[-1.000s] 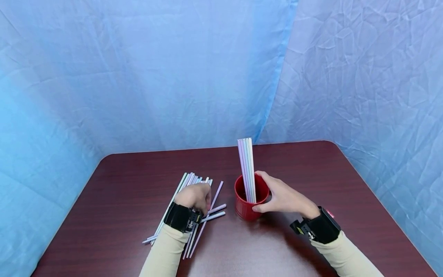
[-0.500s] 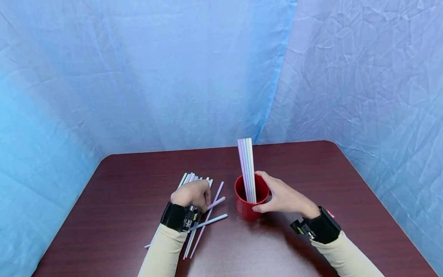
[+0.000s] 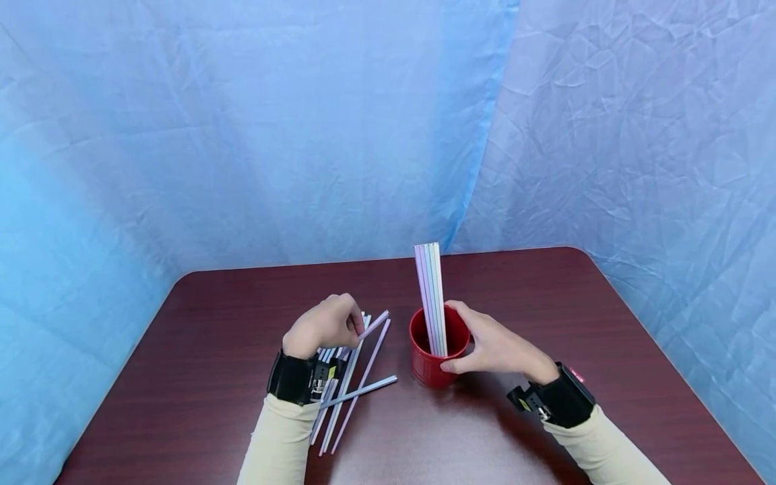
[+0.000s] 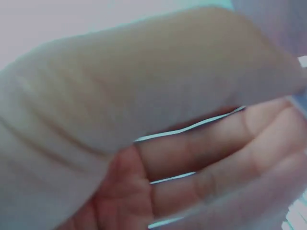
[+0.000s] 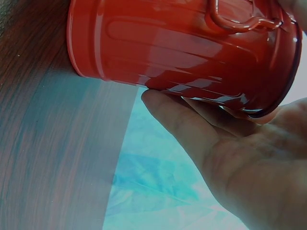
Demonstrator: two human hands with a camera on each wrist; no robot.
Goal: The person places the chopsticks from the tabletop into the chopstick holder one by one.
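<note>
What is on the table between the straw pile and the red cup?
Nothing: the head view shows bare table between the loose straws and the red cup.

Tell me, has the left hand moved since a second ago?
Yes. The left hand has lifted off the loose straws and drawn back from the red cup, pinching one straw. The cup itself hasn't shifted.
</note>
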